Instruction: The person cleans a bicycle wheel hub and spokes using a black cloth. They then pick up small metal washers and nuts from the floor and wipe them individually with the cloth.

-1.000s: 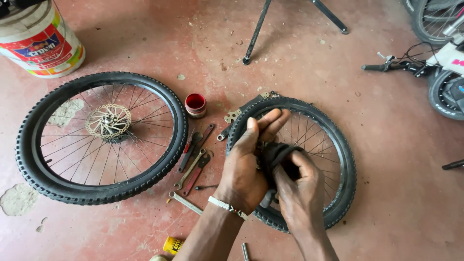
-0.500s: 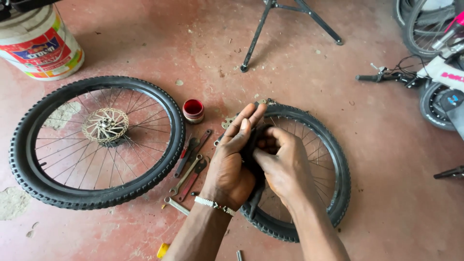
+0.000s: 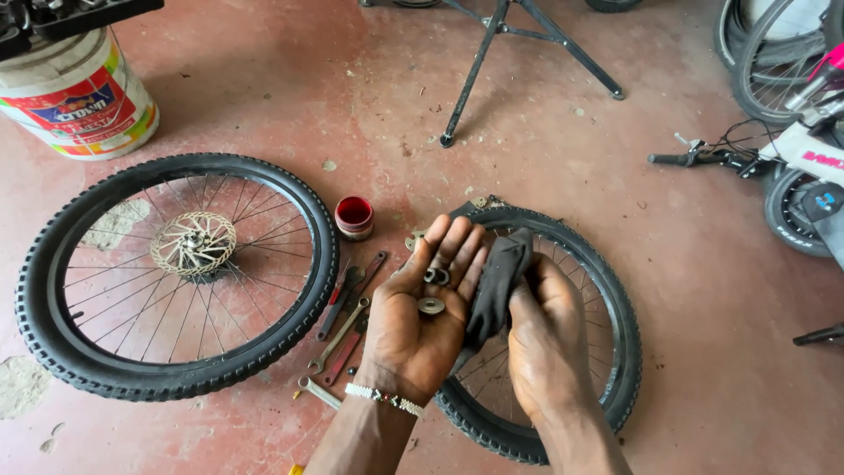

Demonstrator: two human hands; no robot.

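My left hand point(image 3: 420, 312) is turned palm up over the floor, fingers spread, with a few small metal washers and nuts point(image 3: 432, 290) lying in the palm. My right hand point(image 3: 545, 339) is closed on a dark cloth point(image 3: 494, 281), which rests against the edge of the left palm. Both hands hover over a bicycle wheel point(image 3: 615, 352) with a knobby tyre that lies flat on the floor below them.
A second wheel point(image 3: 53, 255) with a brake disc point(image 3: 193, 244) lies at left. Wrenches point(image 3: 345, 321) and a small red tin point(image 3: 354, 216) lie between the wheels. A paint bucket point(image 3: 83, 97) stands top left, a stand's legs point(image 3: 479, 70) at top, bicycle parts point(image 3: 791, 158) at right.
My left hand has turned from covering the cloth to palm up, showing the small metal parts. The right hand has shifted with the cloth to the side of the palm.
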